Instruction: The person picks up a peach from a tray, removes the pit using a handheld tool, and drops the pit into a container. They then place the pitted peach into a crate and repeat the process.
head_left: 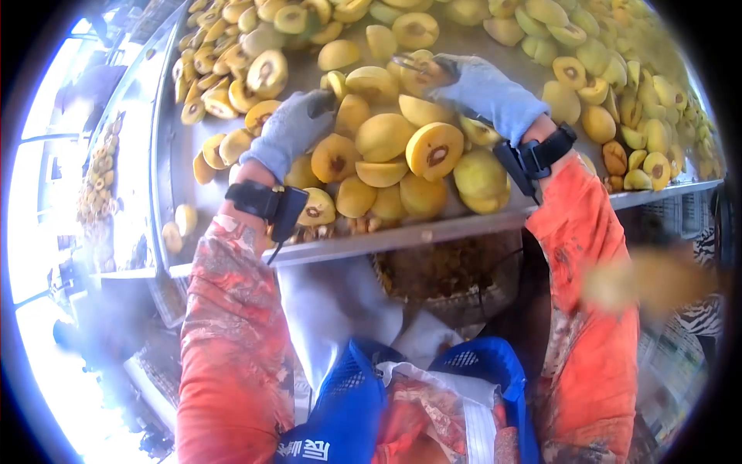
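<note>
My left hand [297, 127], in a grey-blue glove, is among halved yellow fruit, its fingers curled beside a fruit piece [336, 83]; what they grip, if anything, is hidden. Farther right, my right hand [479, 89], gloved too, has its fingers closed on a small metal tool [403, 62] over the pile. Between and below the hands lie several fruit halves. One half [435, 151] faces up with its brown pit cavity showing, and a whole-looking greenish fruit [481, 179] lies right of it.
The metal table [402, 234] has a raised front edge. More fruit halves [267, 72] are heaped at the back left, and a larger heap [649, 116] covers the right. Below the edge is a container [448, 271] with brownish scraps. A blurred tan object [649, 282] hangs at right.
</note>
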The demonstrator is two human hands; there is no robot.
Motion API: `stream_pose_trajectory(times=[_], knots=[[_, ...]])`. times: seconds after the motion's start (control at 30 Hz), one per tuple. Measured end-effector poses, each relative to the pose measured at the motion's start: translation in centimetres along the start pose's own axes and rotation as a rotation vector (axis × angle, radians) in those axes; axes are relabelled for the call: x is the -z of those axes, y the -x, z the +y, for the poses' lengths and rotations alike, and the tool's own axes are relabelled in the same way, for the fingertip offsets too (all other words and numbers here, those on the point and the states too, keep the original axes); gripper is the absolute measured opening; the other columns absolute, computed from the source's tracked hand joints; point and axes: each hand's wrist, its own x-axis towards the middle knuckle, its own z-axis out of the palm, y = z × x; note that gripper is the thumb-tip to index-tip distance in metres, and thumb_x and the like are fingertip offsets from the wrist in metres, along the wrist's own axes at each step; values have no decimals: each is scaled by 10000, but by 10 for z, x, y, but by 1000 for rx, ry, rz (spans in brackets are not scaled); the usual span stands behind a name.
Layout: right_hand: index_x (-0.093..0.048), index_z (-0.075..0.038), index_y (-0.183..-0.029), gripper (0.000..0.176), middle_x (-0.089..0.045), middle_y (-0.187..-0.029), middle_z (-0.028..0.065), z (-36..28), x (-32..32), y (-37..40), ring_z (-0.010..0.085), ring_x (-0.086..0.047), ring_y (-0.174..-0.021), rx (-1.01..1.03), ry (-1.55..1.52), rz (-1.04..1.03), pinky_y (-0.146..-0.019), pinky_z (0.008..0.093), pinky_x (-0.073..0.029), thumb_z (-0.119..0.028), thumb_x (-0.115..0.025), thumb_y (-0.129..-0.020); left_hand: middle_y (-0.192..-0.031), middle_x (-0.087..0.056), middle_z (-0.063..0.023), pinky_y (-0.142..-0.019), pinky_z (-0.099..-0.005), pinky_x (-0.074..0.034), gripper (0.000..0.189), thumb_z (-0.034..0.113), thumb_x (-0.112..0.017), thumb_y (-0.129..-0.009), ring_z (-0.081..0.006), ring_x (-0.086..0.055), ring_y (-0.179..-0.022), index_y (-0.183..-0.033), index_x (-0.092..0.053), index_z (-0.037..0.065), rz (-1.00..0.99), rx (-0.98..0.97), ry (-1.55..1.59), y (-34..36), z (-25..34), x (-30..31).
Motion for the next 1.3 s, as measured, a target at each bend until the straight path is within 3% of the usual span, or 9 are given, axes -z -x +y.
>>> stream_pose_trajectory(times=[0.2,0.23,0.4,0.57,0.67,0.8,1.03,1.13,1.3], knots=[[-539,-32,-1268,595,-634,-1135,144,-65,19,41,227,-636,-958,-111,131,-48,-841,309,-487,-322,-718,-780,-1073,-671,-119,-846,-310,-494,324,181,-634,-885,-214,-639,-958,-1172,-616,33,30,172,282,87,-7,23],[-535,-33,-1274,597,-635,-1133,141,-68,26,57,226,-637,-954,-57,128,39,-837,309,-489,-324,-716,-785,-1109,-658,-156,-876,-339,-495,397,342,-614,-873,-306,-636,-1006,-1186,-626,98,135,196,584,97,-8,23],[-611,-112,-1168,479,-662,-964,107,-59,51,160,224,-633,-836,98,-3,428,-758,340,-499,-343,-737,-767,-1214,-588,-150,-886,-437,-474,759,465,-682,-763,-321,-597,-1075,-1388,-423,122,65,252,-167,110,42,31],[-593,-31,-1180,498,-663,-990,118,-68,71,267,167,-637,-897,-14,38,435,-793,296,-496,-180,-779,-743,-1138,-610,-181,-873,-463,-478,515,349,-648,-798,-347,-598,-1060,-1234,-538,97,-158,295,-315,80,87,37],[-591,-15,-1177,419,-650,-994,36,-69,55,307,105,-605,-898,-200,-601,393,-814,240,-496,-24,-736,-785,-1036,-641,-174,-837,-464,-486,313,246,-601,-818,-333,-617,-997,-1085,-590,83,23,170,-397,84,80,16],[-612,-23,-1134,377,-639,-934,25,-86,13,318,77,-581,-843,-204,-653,324,-753,221,-491,-82,-753,-789,-1004,-654,-146,-807,-453,-490,232,158,-590,-814,-355,-627,-917,-1031,-593,76,279,95,-124,102,55,8],[-630,-47,-1127,375,-679,-977,112,-113,-48,279,187,-637,-871,58,-535,174,-811,307,-501,-169,-741,-791,-1198,-592,-206,-942,-402,-455,630,307,-728,-752,-355,-556,-1136,-1301,-514,82,166,305,240,106,43,32],[-626,-50,-1128,382,-672,-994,148,-114,-55,274,257,-653,-896,8,-534,108,-815,338,-505,-181,-732,-786,-1202,-588,-212,-932,-415,-461,613,296,-727,-752,-361,-556,-1136,-1293,-524,92,-123,292,-63,85,57,41],[-605,-54,-1135,403,-658,-983,178,-101,-67,266,322,-638,-886,-122,-503,44,-794,382,-496,-246,-703,-794,-1036,-649,-201,-862,-456,-488,414,238,-715,-738,-407,-609,-979,-1110,-599,98,-13,267,-130,64,63,10]])
